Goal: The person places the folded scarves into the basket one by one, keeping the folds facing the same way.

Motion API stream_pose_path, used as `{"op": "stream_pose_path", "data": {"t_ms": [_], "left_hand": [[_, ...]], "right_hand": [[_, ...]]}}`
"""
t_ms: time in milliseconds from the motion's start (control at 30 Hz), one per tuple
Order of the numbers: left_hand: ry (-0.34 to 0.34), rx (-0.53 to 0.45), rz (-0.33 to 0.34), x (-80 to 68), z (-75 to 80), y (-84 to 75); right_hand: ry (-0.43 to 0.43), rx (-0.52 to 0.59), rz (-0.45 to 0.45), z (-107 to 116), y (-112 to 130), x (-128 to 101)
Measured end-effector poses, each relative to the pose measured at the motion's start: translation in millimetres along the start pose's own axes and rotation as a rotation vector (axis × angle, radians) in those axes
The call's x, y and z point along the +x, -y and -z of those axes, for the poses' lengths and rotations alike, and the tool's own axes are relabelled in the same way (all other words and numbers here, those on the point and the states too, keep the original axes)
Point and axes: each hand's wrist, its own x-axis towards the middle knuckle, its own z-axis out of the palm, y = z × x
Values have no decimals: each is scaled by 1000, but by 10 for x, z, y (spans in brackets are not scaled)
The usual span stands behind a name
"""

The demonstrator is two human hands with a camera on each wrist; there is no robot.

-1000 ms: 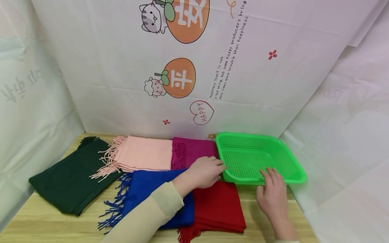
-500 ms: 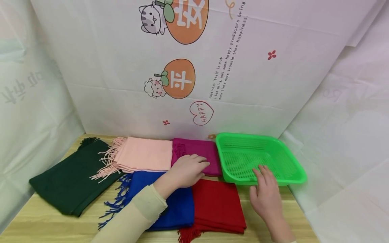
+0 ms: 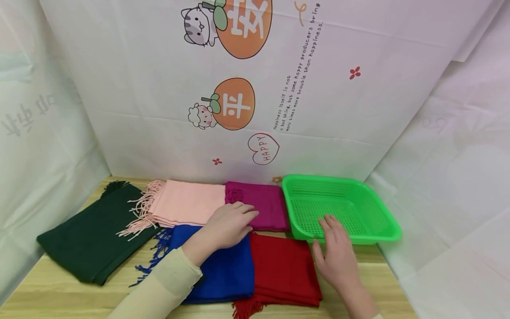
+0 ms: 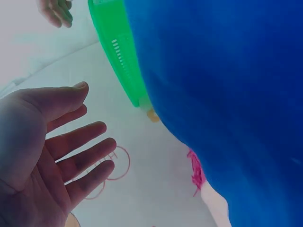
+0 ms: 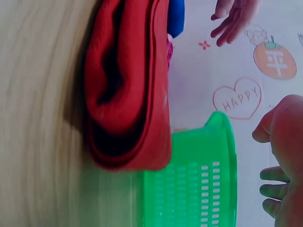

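My left hand (image 3: 228, 225) hovers over the folded blue scarf (image 3: 227, 274), near the magenta scarf (image 3: 268, 208). In the left wrist view its fingers are loosely extended and nothing lies in the palm. My right hand (image 3: 336, 254) is held above the table in front of the green plastic basket (image 3: 386, 221), fingers relaxed and holding nothing. A folded red scarf (image 3: 284, 270) lies between the hands, its layered folds showing in the right wrist view. The basket's visible inside has nothing in it.
A folded pink scarf (image 3: 191, 201) with fringe lies at the back, left of the magenta one. The dark green scarf (image 3: 91, 235) sits at the far left of the wooden table (image 3: 44, 288). White printed sheets (image 3: 338, 110) enclose the table behind and at both sides.
My left hand has moved left, from beside the basket's left edge to over the blue scarf. My right hand has shifted slightly left along the basket's front. The scarves and basket stay in place.
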Motion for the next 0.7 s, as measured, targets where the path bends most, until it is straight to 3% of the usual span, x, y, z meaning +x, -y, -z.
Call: {"op": "stream_pose_path", "data": {"t_ms": [433,700], "left_hand": [[16,-18,67,-303,-15,124],[-24,-10,97,-519,-13,250]], "right_hand": [[59,40,61,-94,295,124],[128,58,60,-154,439,164]]}}
